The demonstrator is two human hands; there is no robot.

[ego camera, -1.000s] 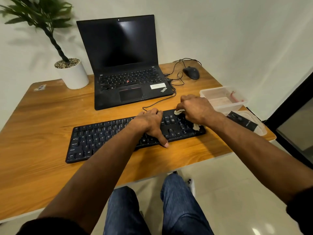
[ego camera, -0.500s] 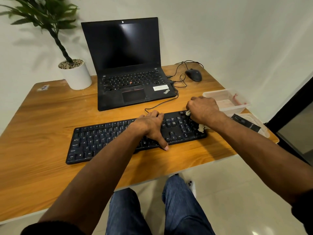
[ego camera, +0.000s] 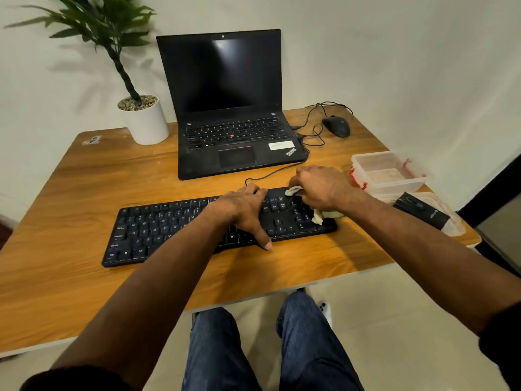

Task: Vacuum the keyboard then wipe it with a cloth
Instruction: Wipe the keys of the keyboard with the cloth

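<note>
Lying flat — black keyboard [ego camera: 158,230], cloth [ego camera: 320,217] on keys.

The black keyboard [ego camera: 197,227] lies flat on the wooden desk [ego camera: 70,193], stretched left to right and angled a touch so its right end sits farther back than its left. It is a full-size board with white legends on dark keys; the letter rows on the left are in plain sight, the arrow keys and number pad show at the right. A thin black cable leaves its back edge. The cloth [ego camera: 320,215] is small, pale cream and crumpled, pressed onto the keys at the right end, over the number pad. One bunched corner pokes out near the top row, another spills toward the front edge.
</note>
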